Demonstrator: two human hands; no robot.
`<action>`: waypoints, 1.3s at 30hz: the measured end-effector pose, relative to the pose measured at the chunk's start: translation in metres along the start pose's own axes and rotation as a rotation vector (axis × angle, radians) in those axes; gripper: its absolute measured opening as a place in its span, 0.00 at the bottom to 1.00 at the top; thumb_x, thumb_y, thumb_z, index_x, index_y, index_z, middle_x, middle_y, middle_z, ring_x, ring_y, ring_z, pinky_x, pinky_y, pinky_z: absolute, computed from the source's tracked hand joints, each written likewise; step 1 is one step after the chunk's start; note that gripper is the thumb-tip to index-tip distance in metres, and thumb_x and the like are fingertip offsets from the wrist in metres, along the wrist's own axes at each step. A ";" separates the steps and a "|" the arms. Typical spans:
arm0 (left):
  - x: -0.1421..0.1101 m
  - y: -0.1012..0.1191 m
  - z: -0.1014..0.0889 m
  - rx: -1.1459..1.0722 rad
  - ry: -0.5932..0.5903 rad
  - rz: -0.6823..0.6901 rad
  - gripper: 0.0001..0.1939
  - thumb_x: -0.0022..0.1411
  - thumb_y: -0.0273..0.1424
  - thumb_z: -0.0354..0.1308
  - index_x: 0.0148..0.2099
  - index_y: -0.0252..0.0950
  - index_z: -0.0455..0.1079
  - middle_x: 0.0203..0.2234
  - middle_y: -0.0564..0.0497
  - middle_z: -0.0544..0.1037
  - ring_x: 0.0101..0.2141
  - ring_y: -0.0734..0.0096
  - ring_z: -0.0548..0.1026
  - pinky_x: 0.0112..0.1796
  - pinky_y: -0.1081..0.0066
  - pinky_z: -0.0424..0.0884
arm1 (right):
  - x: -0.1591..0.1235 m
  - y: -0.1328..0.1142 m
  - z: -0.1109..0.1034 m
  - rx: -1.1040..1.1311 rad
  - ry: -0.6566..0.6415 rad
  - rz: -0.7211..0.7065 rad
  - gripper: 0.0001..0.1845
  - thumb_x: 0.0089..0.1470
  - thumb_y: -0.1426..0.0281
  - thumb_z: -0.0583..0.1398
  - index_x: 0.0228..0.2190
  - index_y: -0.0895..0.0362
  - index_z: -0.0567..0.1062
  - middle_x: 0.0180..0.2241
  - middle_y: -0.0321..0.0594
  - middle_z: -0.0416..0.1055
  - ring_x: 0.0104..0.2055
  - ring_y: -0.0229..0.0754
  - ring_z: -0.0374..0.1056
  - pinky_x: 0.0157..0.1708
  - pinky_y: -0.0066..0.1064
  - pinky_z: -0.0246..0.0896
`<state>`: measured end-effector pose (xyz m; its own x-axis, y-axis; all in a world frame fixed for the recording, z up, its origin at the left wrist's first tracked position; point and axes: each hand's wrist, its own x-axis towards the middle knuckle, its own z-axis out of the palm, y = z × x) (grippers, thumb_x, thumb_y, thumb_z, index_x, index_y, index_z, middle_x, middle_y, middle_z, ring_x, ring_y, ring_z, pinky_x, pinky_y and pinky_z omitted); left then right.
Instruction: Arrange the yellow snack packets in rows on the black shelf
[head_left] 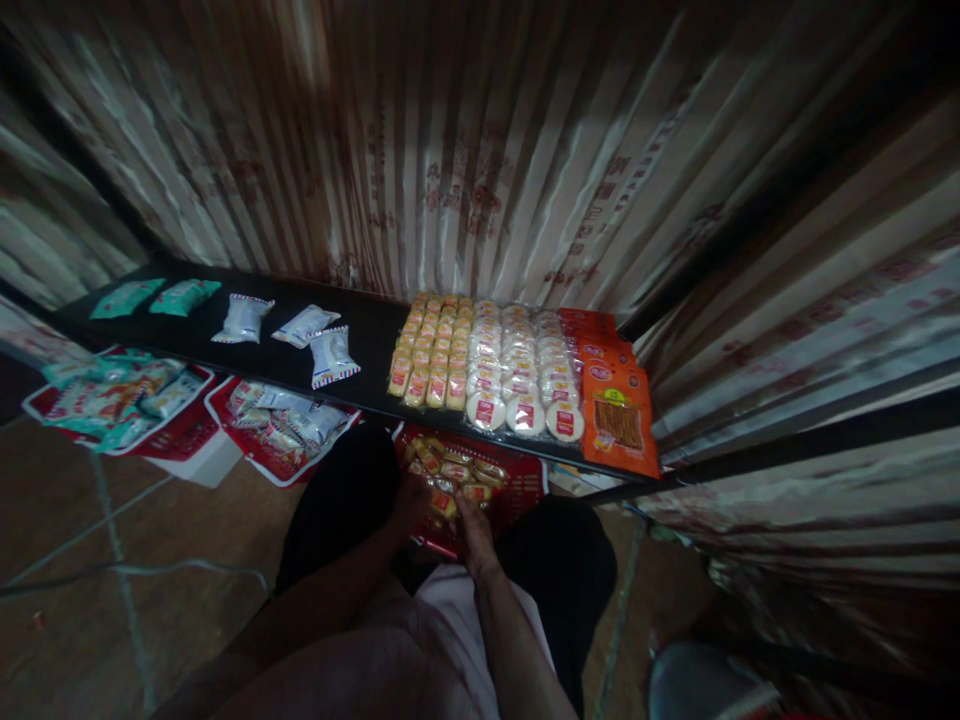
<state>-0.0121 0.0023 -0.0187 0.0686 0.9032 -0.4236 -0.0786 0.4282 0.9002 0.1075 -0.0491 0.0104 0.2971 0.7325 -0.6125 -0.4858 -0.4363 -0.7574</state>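
Note:
My left hand and my right hand are together over a red basket between my knees. Small yellow wrapped cakes with red and orange labels lie loose in it. A wrapped cake sits between my hands, with the fingers of both closed about it; the left fingers are dark and partly hidden. Just beyond the basket, on a black shelf, similar yellow wrapped cakes stand in tight rows.
Beside these rows are round white wrapped cakes and orange snack bags. White packets and green packets lie farther left. Two more red baskets, one with green packs, one with white packs, stand below. Printed sheeting hangs behind.

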 end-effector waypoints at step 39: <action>-0.017 0.035 0.009 0.242 0.065 0.259 0.07 0.53 0.24 0.53 0.36 0.36 0.68 0.33 0.49 0.77 0.38 0.68 0.75 0.43 0.68 0.69 | -0.005 -0.023 0.021 -0.268 0.046 -0.275 0.24 0.32 0.57 0.67 0.33 0.55 0.79 0.30 0.38 0.75 0.34 0.42 0.69 0.38 0.33 0.62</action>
<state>-0.0072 0.0023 0.0210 0.0131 0.9841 -0.1769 0.1535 0.1728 0.9729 0.0998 -0.0320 0.0357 0.4260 0.8198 -0.3828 -0.1521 -0.3522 -0.9235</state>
